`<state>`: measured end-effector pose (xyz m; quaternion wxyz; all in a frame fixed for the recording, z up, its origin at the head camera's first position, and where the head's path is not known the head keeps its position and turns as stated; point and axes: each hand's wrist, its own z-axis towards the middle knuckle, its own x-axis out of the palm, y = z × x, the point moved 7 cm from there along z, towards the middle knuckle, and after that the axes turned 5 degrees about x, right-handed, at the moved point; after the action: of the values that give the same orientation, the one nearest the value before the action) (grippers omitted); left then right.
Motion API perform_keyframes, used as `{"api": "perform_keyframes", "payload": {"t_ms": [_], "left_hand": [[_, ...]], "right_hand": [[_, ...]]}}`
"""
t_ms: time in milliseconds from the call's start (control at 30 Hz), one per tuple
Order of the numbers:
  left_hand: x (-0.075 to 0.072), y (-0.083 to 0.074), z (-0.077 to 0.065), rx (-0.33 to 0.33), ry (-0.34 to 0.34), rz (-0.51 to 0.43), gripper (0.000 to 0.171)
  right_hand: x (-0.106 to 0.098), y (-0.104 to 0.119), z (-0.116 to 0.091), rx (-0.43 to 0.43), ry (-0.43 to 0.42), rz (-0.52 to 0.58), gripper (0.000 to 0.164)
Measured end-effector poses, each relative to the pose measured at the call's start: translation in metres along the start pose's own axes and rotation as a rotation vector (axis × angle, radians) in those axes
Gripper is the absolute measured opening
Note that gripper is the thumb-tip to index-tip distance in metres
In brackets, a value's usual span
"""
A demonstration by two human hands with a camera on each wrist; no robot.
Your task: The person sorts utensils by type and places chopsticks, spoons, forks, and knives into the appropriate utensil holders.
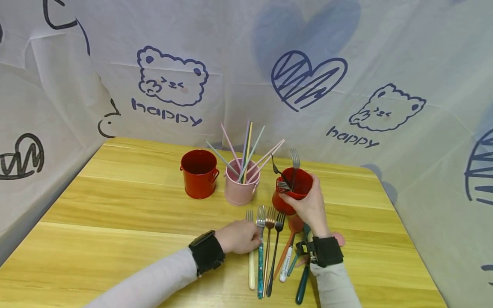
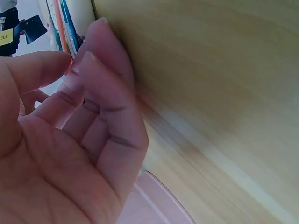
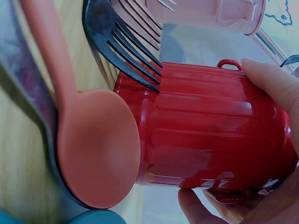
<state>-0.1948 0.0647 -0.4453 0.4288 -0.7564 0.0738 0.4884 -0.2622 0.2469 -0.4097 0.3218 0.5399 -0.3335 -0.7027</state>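
My right hand (image 1: 311,205) grips a small red metal bucket (image 3: 210,126), thumb near its front rim and fingers round the far side. Standing in that bucket are a silver fork (image 1: 295,157) and a black utensil (image 1: 274,169), with more tines at the rim. My left hand (image 1: 239,236), fingers bent, lies over a cream-handled fork (image 1: 251,273) and reaches the neck of a teal-handled fork (image 1: 260,269). I cannot tell whether it pinches either one. Alongside lie a copper fork (image 1: 270,215) and a black fork (image 3: 126,42).
An orange spoon (image 3: 100,144), a white-handled utensil (image 1: 286,267) and a dark green handle (image 1: 302,286) lie near my right wrist. Behind stand a pink bucket (image 1: 239,194) of pastel chopsticks and another red bucket (image 1: 199,182). A printed white cloth (image 1: 239,55) hangs beyond the wooden table (image 1: 127,205).
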Motion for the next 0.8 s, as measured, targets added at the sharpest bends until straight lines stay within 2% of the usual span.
{"api": "perform_keyframes", "payload": {"t_ms": [200,467,800], "left_hand": [[-0.0007,0.0033,-0.0022,-0.020,-0.021,0.007,0.037],[-0.0020,0.0076,-0.0042,-0.033,-0.046,-0.028,0.039],[-0.0028,0.0098,-0.0044,-0.025,-0.067,-0.014,0.038]], "right_hand": [[0.0001,-0.0001,0.0002,-0.001,0.003,-0.006,0.088],[-0.0001,-0.0008,0.0003,-0.006,0.009,0.002,0.088],[0.0009,-0.0008,-0.0002,-0.005,0.008,-0.003,0.087]]}}
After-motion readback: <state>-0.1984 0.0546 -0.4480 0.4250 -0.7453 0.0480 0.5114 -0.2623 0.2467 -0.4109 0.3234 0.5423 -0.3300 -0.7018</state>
